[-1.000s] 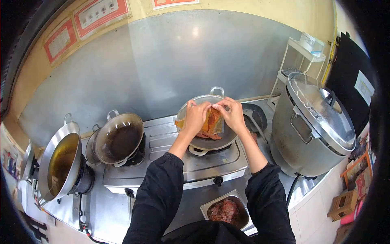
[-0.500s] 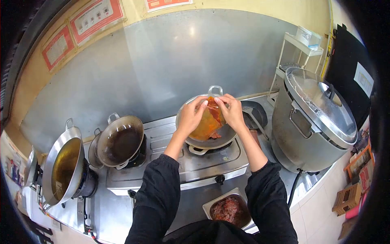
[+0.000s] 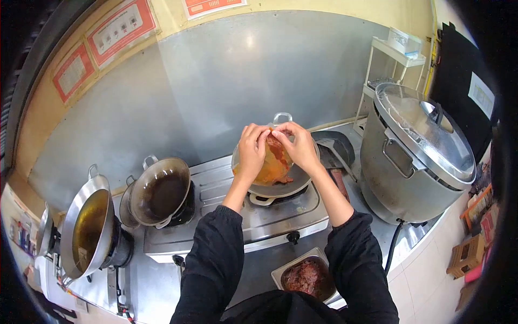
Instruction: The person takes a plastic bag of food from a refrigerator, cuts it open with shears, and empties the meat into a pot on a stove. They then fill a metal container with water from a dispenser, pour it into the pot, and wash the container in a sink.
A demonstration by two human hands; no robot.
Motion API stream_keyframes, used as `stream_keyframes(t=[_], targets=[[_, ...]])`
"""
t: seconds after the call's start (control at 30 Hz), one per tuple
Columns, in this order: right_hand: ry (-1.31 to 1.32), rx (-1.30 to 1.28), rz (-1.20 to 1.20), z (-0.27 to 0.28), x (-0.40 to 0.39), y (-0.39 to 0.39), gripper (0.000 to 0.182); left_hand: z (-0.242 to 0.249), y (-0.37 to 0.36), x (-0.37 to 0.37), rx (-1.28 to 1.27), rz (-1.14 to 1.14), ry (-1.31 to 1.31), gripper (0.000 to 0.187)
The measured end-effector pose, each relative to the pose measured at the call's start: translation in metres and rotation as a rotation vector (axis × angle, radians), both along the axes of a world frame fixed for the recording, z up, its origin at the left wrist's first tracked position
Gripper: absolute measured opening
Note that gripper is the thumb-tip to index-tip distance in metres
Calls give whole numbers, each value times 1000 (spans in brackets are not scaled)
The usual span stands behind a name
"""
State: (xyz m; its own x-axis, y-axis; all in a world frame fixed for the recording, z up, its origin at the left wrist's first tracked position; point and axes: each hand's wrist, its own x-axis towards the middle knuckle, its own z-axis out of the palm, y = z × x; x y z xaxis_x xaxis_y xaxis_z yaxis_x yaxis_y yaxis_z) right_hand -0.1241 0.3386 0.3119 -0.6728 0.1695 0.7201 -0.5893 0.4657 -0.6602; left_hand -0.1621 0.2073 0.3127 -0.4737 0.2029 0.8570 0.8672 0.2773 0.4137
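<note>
My left hand and my right hand meet above a wok on the right burner of a gas stove. Thumb and fingertips of both pinch the upper end of a thin reddish slice of meat, which hangs down over the wok. Orange-brown oil or sauce lies in the wok, with a dark reddish piece of meat near its front side. Close to my body, a rectangular metal pan holds raw-looking red meat.
A second wok with dark liquid stands on the left burner. Farther left is a large wok of yellowish oil. A big lidded rice cooker stands right, beside a black pan and a white shelf.
Both hands have come closer together at the top of the meat slice, their fingertips now nearly touching. The view has shifted slightly.
</note>
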Motion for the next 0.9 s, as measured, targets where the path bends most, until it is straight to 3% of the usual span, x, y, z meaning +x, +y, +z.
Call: stream_keyframes(t=[0.23, 0.43, 0.63, 0.73, 0.83, 0.9], targets=[[-213, 194, 138, 16, -1, 8, 24, 3, -12, -4, -228, -5, 116, 8], [-262, 200, 224, 18, -8, 7, 24, 0, -15, -3, -144, -61, -95, 6], [-243, 119, 298, 13, -17, 7, 35, -7, -9, -15, 185, -370, -323, 10], [-156, 217, 257, 15, -11, 6, 28, 0, -16, -10, 6, -174, -238, 9], [-121, 320, 182, 16, -6, 6, 23, 0, -18, -9, -168, 20, 68, 8], [-87, 379, 165, 17, -3, 6, 23, -2, -19, -11, -208, 32, 186, 7]])
